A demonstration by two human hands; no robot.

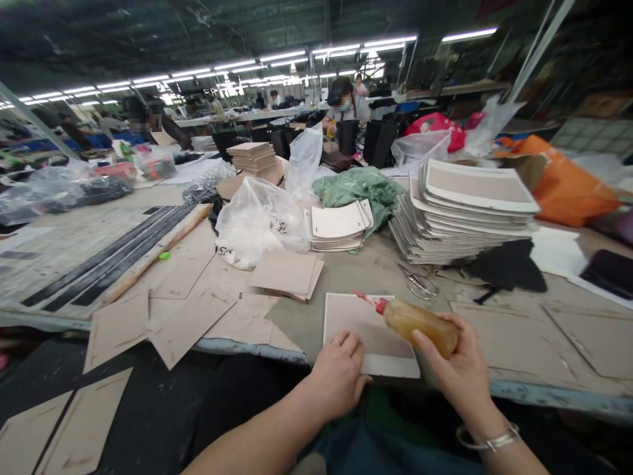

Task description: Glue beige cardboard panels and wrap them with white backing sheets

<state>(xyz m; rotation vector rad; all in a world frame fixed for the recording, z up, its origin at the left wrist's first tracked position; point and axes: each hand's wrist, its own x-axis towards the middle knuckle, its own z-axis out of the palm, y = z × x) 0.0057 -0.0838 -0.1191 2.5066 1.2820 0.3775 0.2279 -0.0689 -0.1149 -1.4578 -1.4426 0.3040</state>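
Note:
My right hand (465,369) is wrapped round a soft squeeze bottle (420,326) of amber liquid that looks like glue. Its red nozzle points left, over the upper part of a beige cardboard panel (341,313) with white edges. Whether the tip touches the panel I cannot tell. My left hand (339,369) lies on the panel's lower left part, fingers resting on the surface and a ring on one of them. Just beyond the panel is a pair of metal scissors (418,282). A few plain cardboard sheets (287,274) lie to the upper left.
A tall stack of white-edged panels (465,218) stands at right, with a smaller stack (339,221) behind the work. Clear plastic bags (262,218), a green bag (359,191) and an orange bag (568,178) crowd the table. Loose boards (192,323) overhang the left edge. Other people work farther back.

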